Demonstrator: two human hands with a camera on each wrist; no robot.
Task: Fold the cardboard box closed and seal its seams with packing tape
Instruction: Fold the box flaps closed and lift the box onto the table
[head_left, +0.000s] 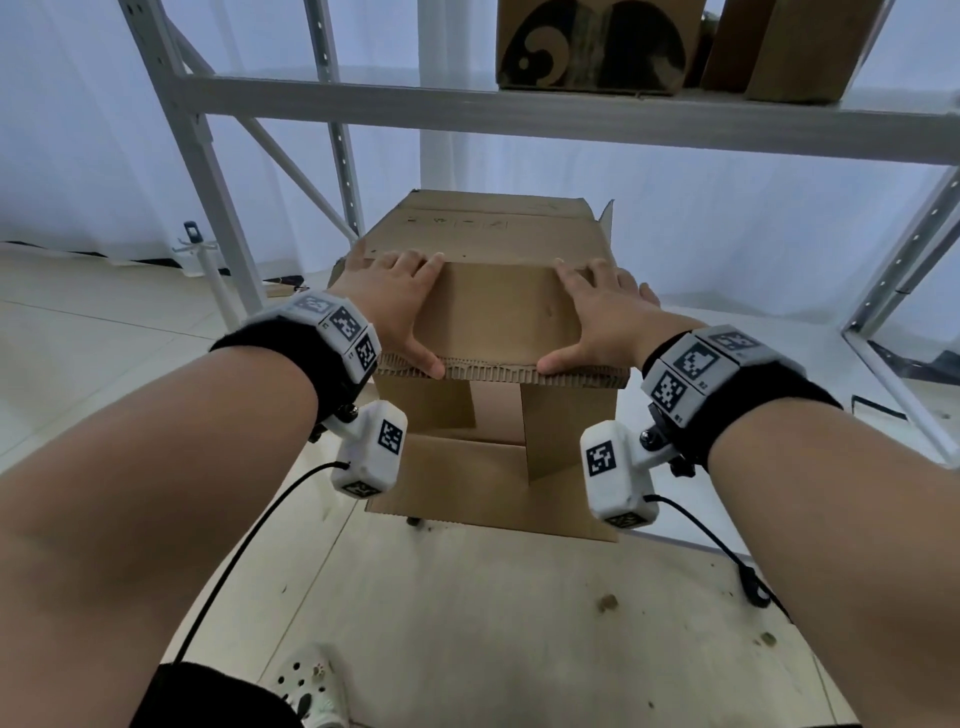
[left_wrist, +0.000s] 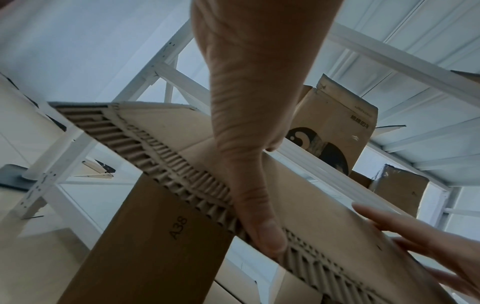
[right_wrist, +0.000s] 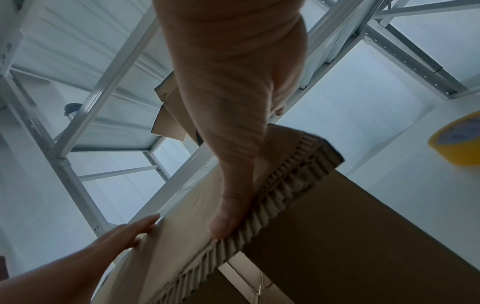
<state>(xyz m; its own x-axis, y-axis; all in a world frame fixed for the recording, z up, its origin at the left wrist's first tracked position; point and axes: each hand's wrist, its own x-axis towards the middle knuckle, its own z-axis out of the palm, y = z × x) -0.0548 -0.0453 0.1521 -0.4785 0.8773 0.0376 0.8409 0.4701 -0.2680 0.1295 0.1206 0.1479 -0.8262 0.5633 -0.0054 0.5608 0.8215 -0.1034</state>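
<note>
Nearest the camera, a wooden board (head_left: 519, 623) is seen underfoot, with a perforated white shoe (head_left: 306, 680) at its near edge. On the board, a cardboard box (head_left: 493, 467) is stood upright between the two forearms, its near side partly open below. The box's near top flap (head_left: 498, 317) is pressed down flat by both hands. The left hand (head_left: 389, 306) is laid palm-down on the left part of the flap, fingers straight and spread, the thumb hooked against the corrugated front edge. The right hand (head_left: 602, 317) is laid likewise on the right part, fingers extended, its thumb set on the same edge. In the left wrist view the marking "A38" (left_wrist: 178, 228) is read on a lower panel. A far flap (head_left: 488, 228) is seen lying beyond the fingertips, with a side flap (head_left: 605, 215) raised at the far right corner. A yellow roll of packing tape (right_wrist: 459, 142) is seen off to the right in the right wrist view, well apart from the box. Behind everything, a white metal shelf rack (head_left: 519, 111) is set, with other cardboard boxes (head_left: 597, 47) stored on its upper level.
</note>
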